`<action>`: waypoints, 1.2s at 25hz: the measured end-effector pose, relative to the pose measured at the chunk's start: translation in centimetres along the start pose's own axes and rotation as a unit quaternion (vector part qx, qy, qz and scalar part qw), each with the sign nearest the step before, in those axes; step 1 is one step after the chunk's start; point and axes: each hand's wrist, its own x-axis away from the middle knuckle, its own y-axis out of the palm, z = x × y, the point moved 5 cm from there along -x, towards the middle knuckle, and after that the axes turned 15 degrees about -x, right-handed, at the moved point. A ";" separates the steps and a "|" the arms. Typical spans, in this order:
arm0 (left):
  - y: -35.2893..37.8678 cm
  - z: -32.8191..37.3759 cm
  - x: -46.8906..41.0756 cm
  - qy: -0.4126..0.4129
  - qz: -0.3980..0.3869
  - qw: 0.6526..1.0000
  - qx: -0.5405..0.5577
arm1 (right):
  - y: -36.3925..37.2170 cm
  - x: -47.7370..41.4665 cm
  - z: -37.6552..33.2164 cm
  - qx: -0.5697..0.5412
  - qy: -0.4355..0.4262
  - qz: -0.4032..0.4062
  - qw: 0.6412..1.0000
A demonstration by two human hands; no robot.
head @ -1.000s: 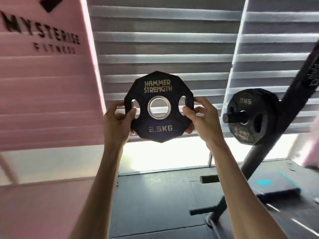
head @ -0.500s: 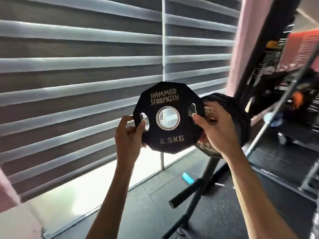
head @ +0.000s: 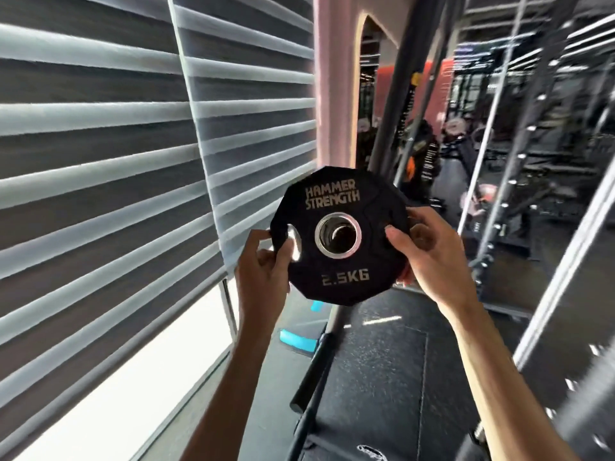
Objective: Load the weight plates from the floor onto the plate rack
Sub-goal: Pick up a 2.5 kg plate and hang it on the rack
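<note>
the black weight plate (head: 339,236) is held upright in the air between both hands, its face toward the camera, with "hammer strength" printed above the metal-ringed centre hole (head: 338,235) and "2.5kg" below it. the left hand (head: 263,274) grips the plate's left edge, its thumb hooked into the slot beside the hole and the other fingers wrapped behind the rim. the right hand (head: 429,257) clamps the right edge, thumb pressed on the face just beside the hole, fingers curled round the back. through the hole something dark and round shows; what it is cannot be told. right behind the fingers of the right hand a dark slanted rack post (head: 396,104) rises, and its lower bar (head: 316,371) runs down below the plate to the black rubber floor (head: 376,377). beyond the left fingers hang striped window blinds (head: 116,161). past the right hand, blurred gym frames (head: 519,128) stand further off.
</note>
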 end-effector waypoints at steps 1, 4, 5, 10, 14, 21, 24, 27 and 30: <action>0.0 -0.3 0.0 0.007 -0.014 1.000 0.004 | 0.1 0.6 0.0 0.005 0.005 0.012 1.000; 0.1 -1.3 -0.2 0.018 -0.037 0.999 -0.003 | 0.6 2.6 0.1 0.020 0.018 0.050 0.998; 0.1 -1.8 -0.3 0.020 -0.046 0.999 -0.002 | 0.8 3.3 0.2 0.027 0.018 0.063 0.997; 1.2 -4.2 -0.1 0.027 -0.079 0.996 0.010 | 1.8 5.6 2.0 0.049 0.043 0.107 0.992; 2.2 -5.5 -0.9 0.035 -0.088 0.995 0.026 | 2.6 5.8 3.5 0.072 0.046 0.134 0.987; 5.0 -6.4 -2.1 0.063 -0.086 0.992 0.061 | 2.7 4.2 5.0 0.190 0.011 0.142 0.971; 6.6 -6.5 -3.8 0.069 -0.094 0.992 0.052 | 2.4 2.7 5.8 0.207 0.013 0.149 0.967; 7.8 -6.8 -4.8 0.090 -0.090 0.991 0.036 | 2.2 2.0 6.2 0.222 0.019 0.142 0.965; 8.2 -6.6 -4.3 0.105 -0.077 0.991 0.019 | 2.4 2.0 6.5 0.259 0.021 0.136 0.956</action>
